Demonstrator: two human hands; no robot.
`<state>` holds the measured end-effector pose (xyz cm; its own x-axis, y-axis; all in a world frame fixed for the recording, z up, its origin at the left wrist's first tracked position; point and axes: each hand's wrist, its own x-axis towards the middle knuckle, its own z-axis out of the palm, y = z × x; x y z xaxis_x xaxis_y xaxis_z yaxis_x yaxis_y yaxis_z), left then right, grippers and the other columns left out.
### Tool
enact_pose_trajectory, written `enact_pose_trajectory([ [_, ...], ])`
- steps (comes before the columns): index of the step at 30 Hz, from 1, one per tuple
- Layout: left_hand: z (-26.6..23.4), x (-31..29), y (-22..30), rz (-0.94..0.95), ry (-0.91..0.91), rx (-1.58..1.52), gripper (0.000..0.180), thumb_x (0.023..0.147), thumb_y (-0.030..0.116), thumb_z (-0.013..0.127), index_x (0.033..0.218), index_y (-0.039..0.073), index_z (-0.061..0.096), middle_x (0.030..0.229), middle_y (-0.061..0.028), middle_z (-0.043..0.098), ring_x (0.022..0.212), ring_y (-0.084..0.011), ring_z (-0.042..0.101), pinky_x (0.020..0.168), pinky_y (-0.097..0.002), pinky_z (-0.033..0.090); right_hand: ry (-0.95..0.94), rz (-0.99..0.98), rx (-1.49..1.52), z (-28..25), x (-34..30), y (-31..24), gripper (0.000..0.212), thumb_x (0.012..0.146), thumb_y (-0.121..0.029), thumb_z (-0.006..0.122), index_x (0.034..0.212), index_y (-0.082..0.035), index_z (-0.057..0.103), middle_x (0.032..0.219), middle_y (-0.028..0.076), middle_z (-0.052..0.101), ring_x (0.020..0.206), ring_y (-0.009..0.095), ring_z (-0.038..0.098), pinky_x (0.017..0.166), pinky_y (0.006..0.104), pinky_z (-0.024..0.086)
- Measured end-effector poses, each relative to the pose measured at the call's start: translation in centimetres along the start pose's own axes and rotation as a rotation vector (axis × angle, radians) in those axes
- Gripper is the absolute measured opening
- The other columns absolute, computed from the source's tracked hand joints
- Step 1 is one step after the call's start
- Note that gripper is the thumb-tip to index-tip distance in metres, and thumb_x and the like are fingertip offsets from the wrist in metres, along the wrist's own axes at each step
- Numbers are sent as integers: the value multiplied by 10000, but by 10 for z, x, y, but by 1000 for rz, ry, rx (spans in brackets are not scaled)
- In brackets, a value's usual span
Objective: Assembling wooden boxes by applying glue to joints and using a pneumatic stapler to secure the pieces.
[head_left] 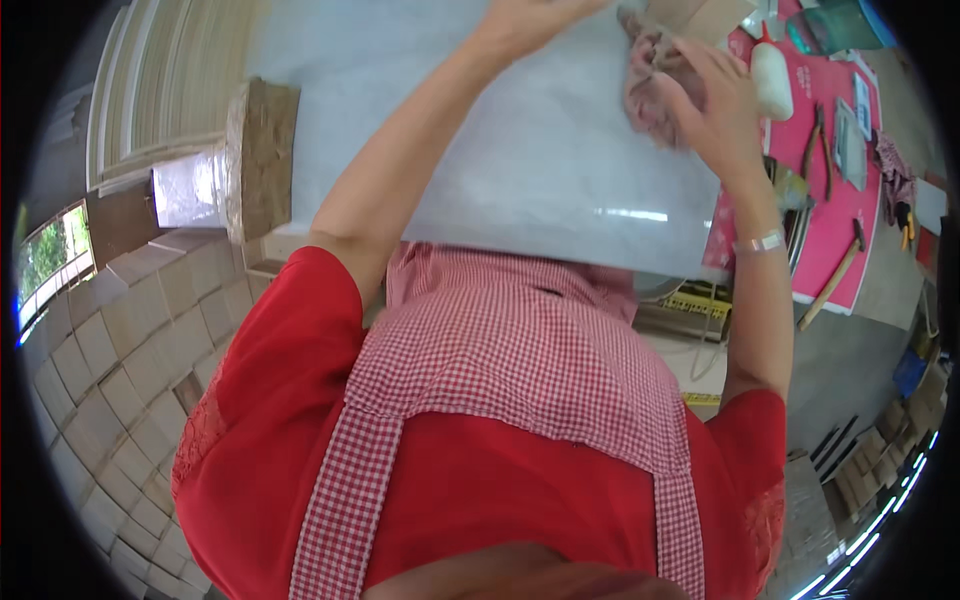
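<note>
A crumpled, pinkish-brown cloth (650,98) lies at the far right of a pale, glossy work surface (480,170). My right hand (718,115) is closed over its right side, thumb and fingers around the fabric, slightly smeared by motion. Further left, at the top edge of the picture, my left hand (530,22) reaches over the same surface. Its fingers stretch to the right with nothing seen in them, though the picture's edge cuts part of the hand off.
Right of the surface, a pink mat (845,265) carries a white bottle with a red tip (771,80), pliers (818,150) and a hammer (835,275). Stacked pale boards (165,80) and a taped brown block (262,160) stand at left. Cardboard boxes (120,370) lie below.
</note>
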<state>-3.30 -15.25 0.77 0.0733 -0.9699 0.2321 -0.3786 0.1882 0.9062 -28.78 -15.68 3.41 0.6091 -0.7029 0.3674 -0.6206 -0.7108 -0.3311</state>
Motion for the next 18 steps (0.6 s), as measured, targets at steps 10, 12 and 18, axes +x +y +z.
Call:
enact_pose_trajectory([
  [10, -94, -152, 42, -193, 185, -364, 655, 910, 274, 647, 1437, 2, 367, 1366, -187, 496, 1242, -305, 529, 1041, -389, 390, -269, -11, 1, 40, -108, -156, 484, 838, -113, 568, 1321, -111, 544, 1430, 121, 476, 1330, 355, 401, 1097, 524, 267],
  [12, -104, -173, 43, -210, 211, -378, 549, 937, 186, 592, 1418, 7, 398, 1350, -178, 508, 1212, -288, 554, 1017, -379, 404, -191, -131, 180, 41, -118, -165, 399, 869, -142, 555, 1258, -55, 547, 1344, 160, 527, 1291, 355, 432, 1018, 544, 341],
  [18, -137, -224, 47, -202, 377, -383, 517, 937, 142, 584, 1406, 6, 415, 1318, -165, 527, 1183, -278, 569, 1007, -374, 407, 215, 233, -226, 31, -133, -80, 374, 856, -119, 526, 1209, 2, 546, 1258, 222, 553, 1164, 392, 505, 986, 487, 363],
])
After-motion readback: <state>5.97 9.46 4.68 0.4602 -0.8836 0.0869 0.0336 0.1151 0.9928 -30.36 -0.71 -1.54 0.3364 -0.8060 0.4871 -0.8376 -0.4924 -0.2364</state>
